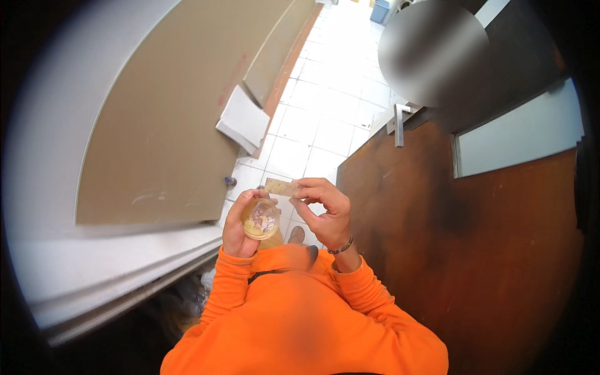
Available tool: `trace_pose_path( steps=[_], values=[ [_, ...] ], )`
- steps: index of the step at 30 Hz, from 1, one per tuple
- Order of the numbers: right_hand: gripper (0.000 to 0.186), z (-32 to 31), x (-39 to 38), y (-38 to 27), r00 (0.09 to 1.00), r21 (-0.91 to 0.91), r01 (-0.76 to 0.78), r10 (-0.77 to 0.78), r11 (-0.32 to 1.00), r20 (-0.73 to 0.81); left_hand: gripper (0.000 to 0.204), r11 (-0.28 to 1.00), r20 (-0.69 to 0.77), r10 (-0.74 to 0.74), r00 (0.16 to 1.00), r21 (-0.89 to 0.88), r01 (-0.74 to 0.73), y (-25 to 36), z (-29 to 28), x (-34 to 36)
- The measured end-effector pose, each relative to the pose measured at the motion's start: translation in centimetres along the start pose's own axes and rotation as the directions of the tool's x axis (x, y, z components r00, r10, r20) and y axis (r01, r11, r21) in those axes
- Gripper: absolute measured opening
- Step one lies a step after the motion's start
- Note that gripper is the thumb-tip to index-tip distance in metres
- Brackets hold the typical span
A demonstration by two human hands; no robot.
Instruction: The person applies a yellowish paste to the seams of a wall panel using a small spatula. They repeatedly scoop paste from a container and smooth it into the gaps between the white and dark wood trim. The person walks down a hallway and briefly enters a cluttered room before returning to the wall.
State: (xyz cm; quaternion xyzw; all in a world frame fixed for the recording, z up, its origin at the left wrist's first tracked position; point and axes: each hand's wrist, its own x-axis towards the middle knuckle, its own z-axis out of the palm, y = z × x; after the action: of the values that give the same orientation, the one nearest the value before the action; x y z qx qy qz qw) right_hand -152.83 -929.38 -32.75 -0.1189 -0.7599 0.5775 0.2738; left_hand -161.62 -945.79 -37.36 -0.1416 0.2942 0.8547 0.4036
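In front of my orange-sleeved torso, my left hand [237, 230] is wrapped round a small clear round tub [261, 219]. Pale yellowish paste or residue clings inside the tub, which is tipped so its mouth faces up toward me. My right hand [329, 214], with a dark bracelet at the wrist, pinches one end of a thin flat rectangular piece [280, 187]. That piece is tan-grey, with pale smears on its surface, and its free end is close beside the tub's far rim. Whether it touches the rim I cannot tell.
A brown door [400, 212] with a metal lever handle [399, 125] fills the right side. At left stands a large beige panel [162, 125] with a white block-like piece [244, 119] at its edge. A small blue-capped item [230, 181] rests near the white tiled floor [319, 134].
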Motion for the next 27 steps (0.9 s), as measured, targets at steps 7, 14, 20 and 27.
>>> trace_pose_path(
  steps=[7,14,20,27],
  values=[
    [0.016,-1.4,8.6,8.0,0.966,0.115,-0.204,0.219,0.972,-0.139,0.023,0.978,0.073,-0.195,0.978,-0.057,0.200,2.3,2.6,13.3],
    [0.015,-2.4,22.1,12.1,0.854,0.345,-0.344,0.444,0.873,-0.272,0.025,0.943,0.067,-0.319,0.945,0.118,0.310,6.9,5.0,26.6],
    [0.019,-1.6,33.0,13.6,0.883,-0.098,-0.229,0.165,0.968,-0.439,0.036,0.852,0.190,-0.342,0.920,0.477,0.218,9.7,14.0,36.8],
    [0.016,-5.7,43.6,19.5,0.880,-0.521,-0.140,-0.136,0.842,-0.456,0.022,0.813,0.227,-0.434,0.872,0.515,0.271,6.9,21.4,51.6]
  ],
)
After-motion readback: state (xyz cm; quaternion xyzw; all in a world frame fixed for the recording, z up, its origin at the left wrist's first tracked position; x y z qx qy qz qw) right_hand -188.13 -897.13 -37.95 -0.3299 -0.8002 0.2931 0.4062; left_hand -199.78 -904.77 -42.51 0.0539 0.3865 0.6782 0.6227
